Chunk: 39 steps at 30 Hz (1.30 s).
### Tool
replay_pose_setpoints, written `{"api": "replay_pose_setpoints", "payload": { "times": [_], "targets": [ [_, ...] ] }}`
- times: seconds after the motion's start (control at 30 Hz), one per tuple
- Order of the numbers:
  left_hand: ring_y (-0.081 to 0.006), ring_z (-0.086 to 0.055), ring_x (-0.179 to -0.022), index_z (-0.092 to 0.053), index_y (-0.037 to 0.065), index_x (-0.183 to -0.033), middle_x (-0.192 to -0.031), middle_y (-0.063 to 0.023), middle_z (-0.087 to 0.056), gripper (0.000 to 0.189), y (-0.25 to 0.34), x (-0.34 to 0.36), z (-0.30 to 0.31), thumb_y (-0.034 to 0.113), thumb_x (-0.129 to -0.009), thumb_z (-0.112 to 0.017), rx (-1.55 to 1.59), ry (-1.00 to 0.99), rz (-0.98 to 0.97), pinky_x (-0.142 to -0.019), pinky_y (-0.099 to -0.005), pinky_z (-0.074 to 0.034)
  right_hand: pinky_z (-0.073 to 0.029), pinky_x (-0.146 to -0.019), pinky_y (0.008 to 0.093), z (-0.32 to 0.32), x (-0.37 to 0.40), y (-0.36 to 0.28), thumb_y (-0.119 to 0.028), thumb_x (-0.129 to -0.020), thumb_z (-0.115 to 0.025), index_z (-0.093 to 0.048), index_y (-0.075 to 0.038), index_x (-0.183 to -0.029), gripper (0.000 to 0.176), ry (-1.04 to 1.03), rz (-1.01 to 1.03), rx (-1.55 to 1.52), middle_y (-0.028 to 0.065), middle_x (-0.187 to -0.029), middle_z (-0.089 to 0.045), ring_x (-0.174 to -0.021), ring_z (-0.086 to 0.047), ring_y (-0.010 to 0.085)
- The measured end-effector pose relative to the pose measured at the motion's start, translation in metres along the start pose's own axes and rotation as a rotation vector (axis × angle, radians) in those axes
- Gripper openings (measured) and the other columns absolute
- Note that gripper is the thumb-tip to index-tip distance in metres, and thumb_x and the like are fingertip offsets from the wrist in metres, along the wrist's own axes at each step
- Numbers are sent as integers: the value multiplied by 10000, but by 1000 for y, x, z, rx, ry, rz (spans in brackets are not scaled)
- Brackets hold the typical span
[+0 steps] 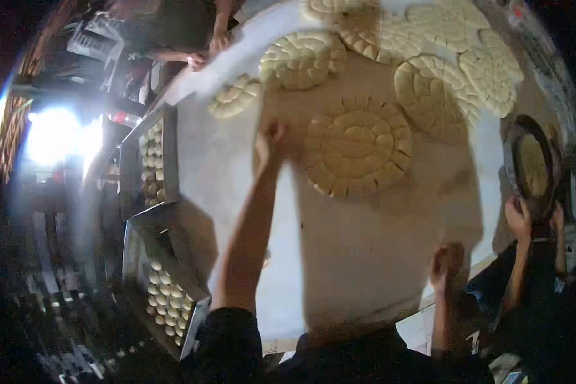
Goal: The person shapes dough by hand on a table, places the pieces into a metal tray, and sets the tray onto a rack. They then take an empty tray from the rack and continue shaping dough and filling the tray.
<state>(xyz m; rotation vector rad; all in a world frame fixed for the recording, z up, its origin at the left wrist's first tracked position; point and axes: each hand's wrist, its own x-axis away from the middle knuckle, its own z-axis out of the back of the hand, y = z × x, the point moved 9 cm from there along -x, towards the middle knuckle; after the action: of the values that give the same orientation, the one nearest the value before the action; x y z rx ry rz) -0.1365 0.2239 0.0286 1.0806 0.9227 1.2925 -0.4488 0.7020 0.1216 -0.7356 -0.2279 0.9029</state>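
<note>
A coil of dough (358, 146) lies flat in the middle of the work table, its outer ring split by several dark cuts. My left hand (274, 141) is just left of this coil, over the table, with its fingers curled closed. Whatever it may hold is hidden and blurred. Close to the table's near edge, my right hand (447, 265) is also closed, well apart from the coil. Its fingers are in shadow, so I cannot make out anything inside them. A smaller dough piece (235, 97) rests beyond my left hand, beside another cut coil (302, 61).
More cut dough coils (436, 89) cover the table's far right. Two metal trays (129, 240) with dough balls (168, 301) stand along the left edge. At right, another person's hands (520, 217) hold a round pan (513, 153). A second person's hands (219, 43) are at the far left edge.
</note>
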Motion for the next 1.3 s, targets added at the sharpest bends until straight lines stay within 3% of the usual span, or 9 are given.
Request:
{"api": "replay_pose_setpoints", "payload": {
  "times": [0.27, 0.53, 0.8, 0.87, 0.93, 0.97, 1.13, 1.23, 1.3],
  "targets": [
    [-199, -639, -888, -614, 61, -1112, -987, -102, -673, 333, 45, -162, -23, 293, -884, -685, 113, 359, 102, -731, -326, -528, -346, -706, 425, -6, -13, 14, -119, -900, -542, -457, -47, -769, 172, -6, 27, 211, 123, -768, -460, -742, -457, 315],
    [-169, -617, -818, -621, 50, -1060, -954, -77, -659, 336, 36, -144, -7, 302, -858, -712, 185, 408, 31, -694, -312, -522, -343, -717, 432, -10, -5, 22, -120, -864, -569, -466, -68, -773, 147, 69, 26, 167, 104, -740, -467, -745, -459, 307],
    [-139, -595, -748, -628, 39, -1008, -921, -53, -644, 342, -50, 7, 49, 310, -832, -739, 481, 520, -52, -657, -298, -517, -392, -748, 437, 9, 5, 7, -140, -871, -583, -514, -46, -781, 147, 285, 220, 215, 122, -773, -516, -777, -505, 316],
    [-142, -579, -768, -561, 48, -1142, -944, -45, -620, 395, -90, 38, 51, 297, -872, -707, 531, 141, 114, -615, -322, -498, -421, -703, 422, 12, 10, 15, -168, -886, -584, -542, -37, -785, 170, 401, 269, 143, 125, -780, -543, -739, -529, 295],
    [-184, -604, -746, -581, 41, -1123, -1006, -89, -622, 362, -60, 128, 47, 309, -895, -669, 789, 116, 269, -650, -360, -530, -451, -654, 405, 4, 7, 35, -210, -893, -596, -571, -27, -807, 204, 281, 170, -17, 118, -787, -570, -705, -551, 250],
    [-195, -620, -807, -572, 38, -1165, -1041, -103, -630, 393, -12, 173, 60, 312, -899, -668, 297, 16, 137, -694, -382, -531, -466, -630, 396, -4, 4, 33, -232, -897, -601, -585, -23, -818, 224, 206, 130, -95, 114, -790, -583, -688, -563, 228],
    [-217, -637, -1002, -628, 34, -1131, -1120, -133, -639, 374, 38, 347, 51, 310, -889, -700, 331, -445, 213, -808, -328, -525, -532, -718, 365, -53, 52, -115, -406, -906, -612, -648, -30, -1059, 407, -267, 262, -735, 90, -932, -665, -793, -632, 189],
    [-273, -632, -1072, -560, 75, -1258, -1171, -179, -630, 559, 61, 414, 58, 399, -836, -731, 139, -688, -303, -855, -400, -526, -532, -754, 356, -114, 115, -193, -435, -928, -587, -631, -42, -1160, 459, -371, 476, -777, 101, -943, -681, -801, -648, 223],
    [-309, -637, -1067, -568, 85, -1258, -1180, -194, -629, 596, 52, 427, 89, 433, -806, -743, -56, -587, -336, -870, -437, -525, -528, -780, 360, -142, 155, -211, -458, -945, -547, -625, -37, -1178, 487, -422, 525, -653, 107, -929, -686, -808, -649, 239]
  ]
}}
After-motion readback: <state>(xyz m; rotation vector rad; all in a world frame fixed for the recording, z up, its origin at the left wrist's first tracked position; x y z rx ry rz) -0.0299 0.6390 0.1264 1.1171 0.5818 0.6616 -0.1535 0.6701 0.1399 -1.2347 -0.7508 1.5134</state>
